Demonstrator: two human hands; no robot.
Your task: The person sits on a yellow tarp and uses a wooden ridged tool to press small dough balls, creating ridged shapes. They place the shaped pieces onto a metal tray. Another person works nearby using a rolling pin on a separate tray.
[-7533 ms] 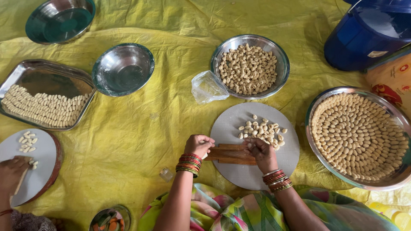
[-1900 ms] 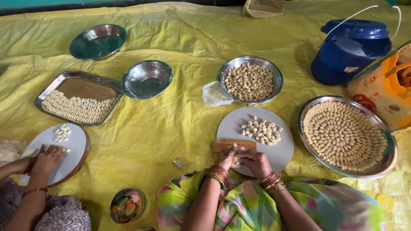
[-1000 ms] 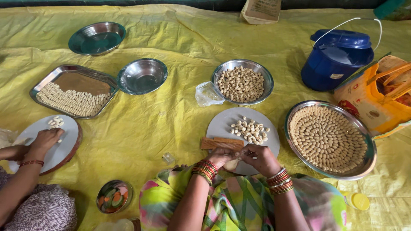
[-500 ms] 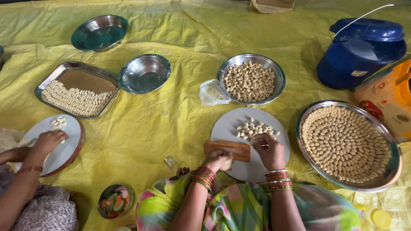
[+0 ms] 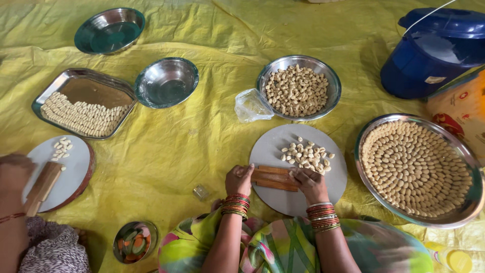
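My left hand (image 5: pixel 239 180) steadies one end of the ridged wooden board (image 5: pixel 274 178), fingers curled on it. My right hand (image 5: pixel 309 183) pinches a small dough piece there. The dough looks soft and light. The round grey board (image 5: pixel 275 146) has open room near its edge.

A yellow sheet (image 5: pixel 166 151) covers the floor. At the far left lie an empty steel plate (image 5: pixel 109 30), an empty steel bowl (image 5: pixel 166 82) and a steel tray (image 5: pixel 83 103) with rows of pale shaped pieces. A blue lidded pot (image 5: pixel 434 50) stands at the far right. At the near left, another person's white board (image 5: pixel 70 169) carries a few pieces, with a small bowl of cut vegetables (image 5: pixel 134 241) nearer.
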